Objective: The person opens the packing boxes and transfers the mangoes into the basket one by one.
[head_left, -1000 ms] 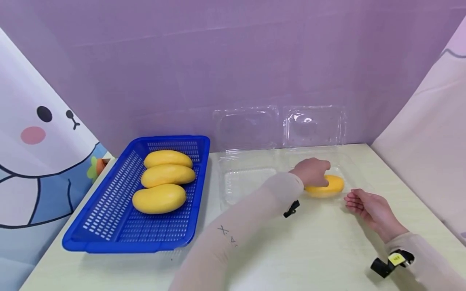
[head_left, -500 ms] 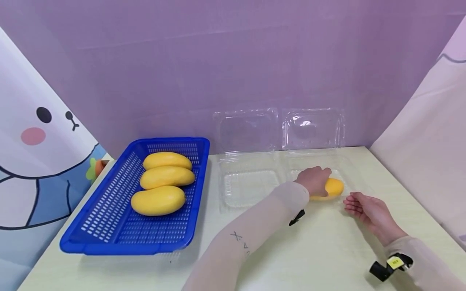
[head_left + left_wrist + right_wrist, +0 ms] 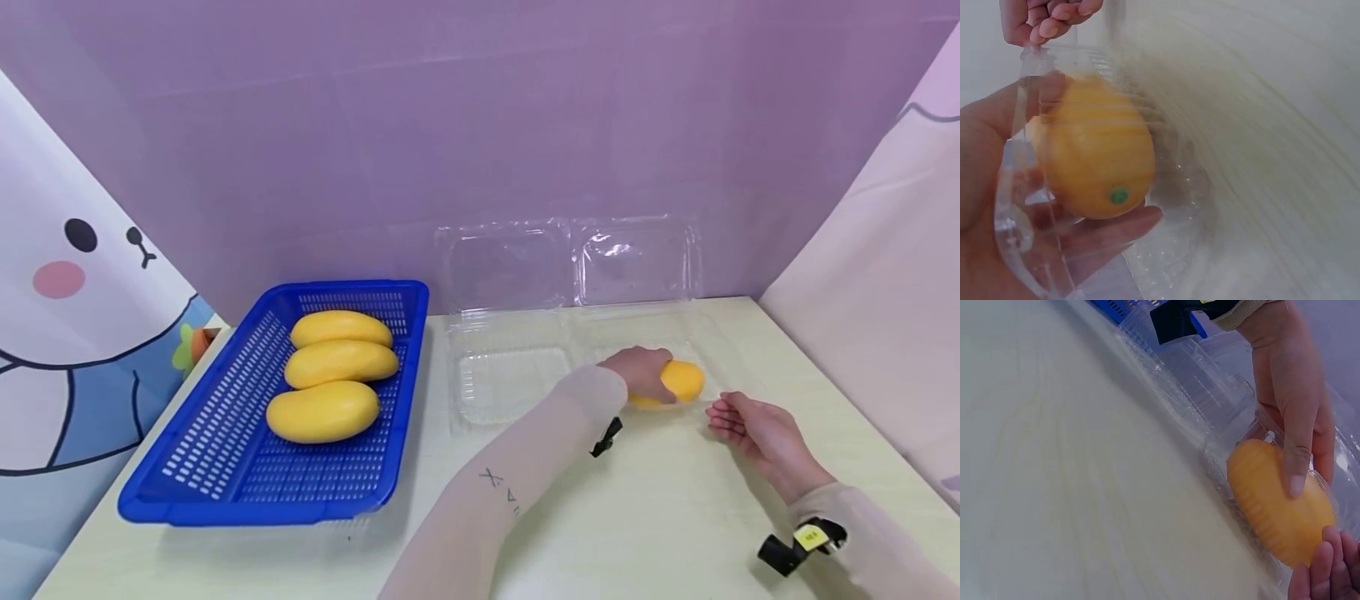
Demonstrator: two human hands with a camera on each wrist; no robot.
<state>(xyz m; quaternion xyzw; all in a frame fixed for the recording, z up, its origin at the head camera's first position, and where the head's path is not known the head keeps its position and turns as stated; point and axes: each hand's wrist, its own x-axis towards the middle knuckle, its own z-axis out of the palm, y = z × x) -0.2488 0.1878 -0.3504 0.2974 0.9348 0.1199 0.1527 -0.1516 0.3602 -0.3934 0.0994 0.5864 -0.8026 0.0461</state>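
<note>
My left hand (image 3: 639, 372) grips a yellow mango (image 3: 683, 381) inside the right-hand one of two clear plastic clamshell boxes. In the left wrist view the thumb and fingers curl round the mango (image 3: 1100, 150), seen through the clear wall of the box (image 3: 1013, 231); a green spot marks its end. My right hand (image 3: 761, 435) is at that box's near right corner, its thumb and fingertips pinching the rim. In the right wrist view, the right fingertips (image 3: 1334, 565) show just beside the mango's end. The box's lid (image 3: 637, 262) stands raised against the backdrop.
Left of it stands the second clear box (image 3: 513, 383), its lid (image 3: 506, 267) also up. A blue plastic basket (image 3: 405, 450) at the left holds three mangoes (image 3: 322, 412). A purple cloth backdrop (image 3: 480, 125) rises behind the table (image 3: 637, 517).
The right-hand box has slid slightly left, its lid now close against the other lid. My left hand has shifted a little on the mango; my right hand stays at the corner.
</note>
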